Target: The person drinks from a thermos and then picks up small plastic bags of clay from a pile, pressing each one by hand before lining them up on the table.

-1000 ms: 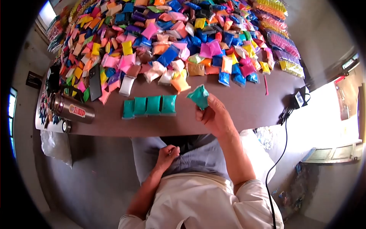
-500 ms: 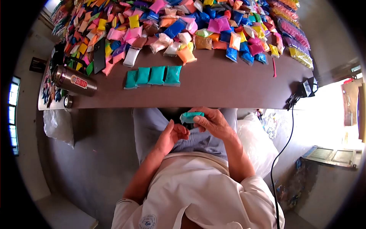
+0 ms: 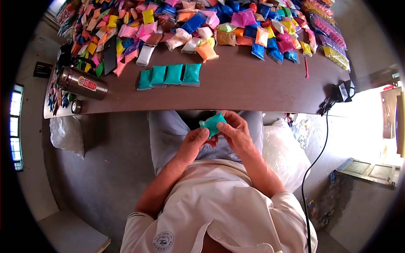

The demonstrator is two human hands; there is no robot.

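Over my lap, just off the table's front edge, a teal packet of soft material in clear plastic (image 3: 214, 123) is held between both hands. My right hand (image 3: 236, 131) grips its right side, thumb across the face and fingers behind. At the packet's lower left, my left hand (image 3: 195, 142) pinches the edge between thumb and fingers. Several like teal packets (image 3: 173, 75) lie in a row on the brown table (image 3: 253, 90), beyond my hands.
A big heap of colourful packets (image 3: 194, 23) covers the back of the table. At left are a steel flask (image 3: 82, 83), its lid (image 3: 76, 106) and a dark phone (image 3: 110, 55). A black adapter with cable (image 3: 342, 91) sits at the right edge, near a red strip (image 3: 306, 67).
My left hand has moved up and right and now grips the teal packet. The packet has turned so its broad face shows. The view has shifted slightly.
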